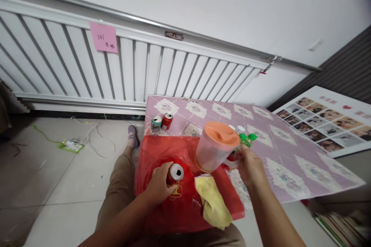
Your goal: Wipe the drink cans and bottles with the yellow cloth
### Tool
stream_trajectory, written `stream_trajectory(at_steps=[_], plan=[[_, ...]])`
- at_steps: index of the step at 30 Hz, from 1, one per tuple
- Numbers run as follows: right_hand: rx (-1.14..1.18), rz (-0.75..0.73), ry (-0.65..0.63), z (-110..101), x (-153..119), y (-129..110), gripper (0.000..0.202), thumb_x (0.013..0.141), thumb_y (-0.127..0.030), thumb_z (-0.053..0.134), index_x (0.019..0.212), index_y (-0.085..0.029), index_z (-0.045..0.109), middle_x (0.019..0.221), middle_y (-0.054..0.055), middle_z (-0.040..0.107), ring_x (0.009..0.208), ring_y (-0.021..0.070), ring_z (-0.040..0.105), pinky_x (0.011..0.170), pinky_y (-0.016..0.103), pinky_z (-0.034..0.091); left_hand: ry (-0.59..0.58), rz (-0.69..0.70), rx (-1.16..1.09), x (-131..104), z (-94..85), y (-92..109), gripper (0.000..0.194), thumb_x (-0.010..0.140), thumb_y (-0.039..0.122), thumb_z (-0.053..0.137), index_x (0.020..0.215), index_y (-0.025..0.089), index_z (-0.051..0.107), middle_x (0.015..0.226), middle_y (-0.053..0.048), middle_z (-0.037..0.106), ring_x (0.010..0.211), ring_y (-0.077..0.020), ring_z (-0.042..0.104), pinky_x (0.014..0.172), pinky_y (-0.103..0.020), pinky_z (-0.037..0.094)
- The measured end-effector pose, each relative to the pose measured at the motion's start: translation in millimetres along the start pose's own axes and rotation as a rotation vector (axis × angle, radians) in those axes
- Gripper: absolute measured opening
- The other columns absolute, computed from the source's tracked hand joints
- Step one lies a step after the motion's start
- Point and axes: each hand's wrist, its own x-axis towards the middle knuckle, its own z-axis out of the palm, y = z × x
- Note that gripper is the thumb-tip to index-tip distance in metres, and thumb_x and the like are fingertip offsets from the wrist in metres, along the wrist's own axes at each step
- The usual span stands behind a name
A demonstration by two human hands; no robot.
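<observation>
My left hand [159, 185] is wrapped round a red drink can [171, 177] with an opened silver top. Under that can lies a round red dish with a scalloped edge [185, 193] and gold print. My right hand [251, 166] grips the handle of a clear plastic pitcher [213, 154] with an orange lid [222, 134]. Whether the pitcher rests on the table or hangs just above it, I cannot tell. A folded yellow cloth [214, 202] lies between my hands, on a red plastic sheet [162, 144].
At the table's back left stand a green can [156, 123] and another red can [167, 121], both opened. Green-capped bottles [246, 139] are partly hidden behind the pitcher. The tablecloth [278, 135] is purple and floral. A white radiator [139, 69] lines the wall; a power strip [71, 146] lies on the floor.
</observation>
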Motion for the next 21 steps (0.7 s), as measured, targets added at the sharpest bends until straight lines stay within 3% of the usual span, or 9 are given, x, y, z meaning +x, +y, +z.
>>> stream_trajectory(at_steps=[6, 11, 18, 21], plan=[[0.122, 0.025, 0.103, 44.0, -0.4, 38.1, 0.042, 0.068, -0.06, 0.065, 0.058, -0.023, 0.047, 0.051, -0.009, 0.043, 0.05, 0.0098, 0.041, 0.05, 0.024, 0.037, 0.021, 0.009, 0.02, -1.0, 5.7, -5.9, 0.073, 0.066, 0.016, 0.072, 0.134, 0.02, 0.048, 0.137, -0.013, 0.059, 0.128, -0.0322, 0.053, 0.111, -0.053, 0.038], [0.114, 0.026, 0.184, 63.7, 0.6, 63.7, 0.041, 0.074, -0.06, 0.059, 0.06, -0.023, 0.049, 0.054, -0.007, 0.047, 0.054, 0.0112, 0.043, 0.054, 0.026, 0.039, 0.04, 0.018, 0.037, 0.0, 8.0, -9.8, 0.072, 0.066, 0.016, 0.072, 0.134, 0.02, 0.048, 0.136, -0.013, 0.059, 0.128, -0.0314, 0.054, 0.11, -0.052, 0.039], [-0.019, 0.03, 0.147, 65.3, -1.9, 78.3, 0.045, 0.077, -0.064, 0.054, 0.063, -0.021, 0.054, 0.057, -0.004, 0.054, 0.06, 0.014, 0.049, 0.059, 0.027, 0.043, 0.029, 0.052, 0.052, 0.4, 7.9, -13.4, 0.072, 0.068, 0.019, 0.073, 0.134, 0.02, 0.046, 0.137, -0.013, 0.058, 0.128, -0.0309, 0.054, 0.111, -0.052, 0.04], [-0.11, 0.018, 0.045, 50.0, -5.4, 75.1, 0.049, 0.079, -0.064, 0.053, 0.084, -0.017, 0.067, 0.079, 0.004, 0.07, 0.077, 0.0188, 0.061, 0.071, 0.03, 0.049, 0.026, 0.055, 0.051, 0.1, 6.2, -12.0, 0.072, 0.068, 0.019, 0.073, 0.135, 0.021, 0.045, 0.137, -0.013, 0.058, 0.128, -0.0307, 0.054, 0.11, -0.052, 0.04]])
